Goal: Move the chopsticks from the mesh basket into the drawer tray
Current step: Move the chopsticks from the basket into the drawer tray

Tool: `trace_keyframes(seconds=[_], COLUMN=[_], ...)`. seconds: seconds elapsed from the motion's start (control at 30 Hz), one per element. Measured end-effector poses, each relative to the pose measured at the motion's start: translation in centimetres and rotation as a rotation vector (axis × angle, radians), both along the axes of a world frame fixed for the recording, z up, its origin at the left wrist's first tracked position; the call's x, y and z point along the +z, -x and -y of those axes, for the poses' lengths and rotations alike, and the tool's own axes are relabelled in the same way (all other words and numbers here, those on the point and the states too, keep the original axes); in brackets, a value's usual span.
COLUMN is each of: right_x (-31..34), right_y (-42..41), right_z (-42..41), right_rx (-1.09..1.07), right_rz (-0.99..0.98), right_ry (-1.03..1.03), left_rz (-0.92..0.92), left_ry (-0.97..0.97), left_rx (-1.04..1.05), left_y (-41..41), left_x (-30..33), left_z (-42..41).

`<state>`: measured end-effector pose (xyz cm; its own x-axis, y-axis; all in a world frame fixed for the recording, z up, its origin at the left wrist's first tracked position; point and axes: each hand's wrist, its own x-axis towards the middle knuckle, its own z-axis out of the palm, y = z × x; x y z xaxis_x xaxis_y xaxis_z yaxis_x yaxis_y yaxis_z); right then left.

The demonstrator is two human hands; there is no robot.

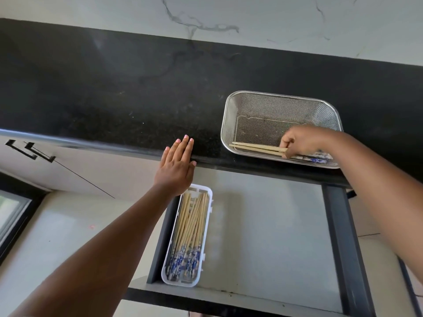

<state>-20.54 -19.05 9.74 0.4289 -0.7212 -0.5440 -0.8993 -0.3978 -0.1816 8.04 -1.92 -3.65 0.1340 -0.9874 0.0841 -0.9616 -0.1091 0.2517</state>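
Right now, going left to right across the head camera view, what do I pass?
Cabinet handles → left hand → white drawer tray of chopsticks → mesh basket → right hand gripping chopsticks in the basket.

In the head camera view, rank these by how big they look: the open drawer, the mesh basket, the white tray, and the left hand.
1. Drawer: largest.
2. Mesh basket.
3. White tray: close to the basket, and nearer the camera, so their order is unsure.
4. Left hand: smallest.
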Motion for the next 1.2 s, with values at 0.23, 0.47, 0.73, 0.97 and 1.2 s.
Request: trace_keyframes(seconds=[0.23, 0.47, 0.73, 0.97, 1.2], right_x=[5.8, 7.5, -9.3, -16.5, -18.6], right_y=[-0.6, -1.2, -6.6, -13.4, -16.2], right_z=[-2.0, -10.7, -20.3, -24.9, -27.4], right_rx=[-0.029, 0.164, -0.15, -0.471, -0.525], right_rz=[0.118, 0.038, 0.065, 0.275, 0.265], right_ry=[0.062, -0.181, -0.518, -0.259, -0.131], left_rz=[-0.01, -0.004, -0.004, -0.011, 0.004], left_ry=[-0.015, -0.016, -0.02, -0.027, -0.026], left_rx=[-0.004, -0.004, -0.003, 0.006, 0.001], left_y=[-0.2, -0.2, -0.2, -0.1, -0.4], left_x=[0.0, 0.0, 0.2, 0.3, -0.3], left_z=[0.0, 0.1, 0.2, 0.1, 0.2])
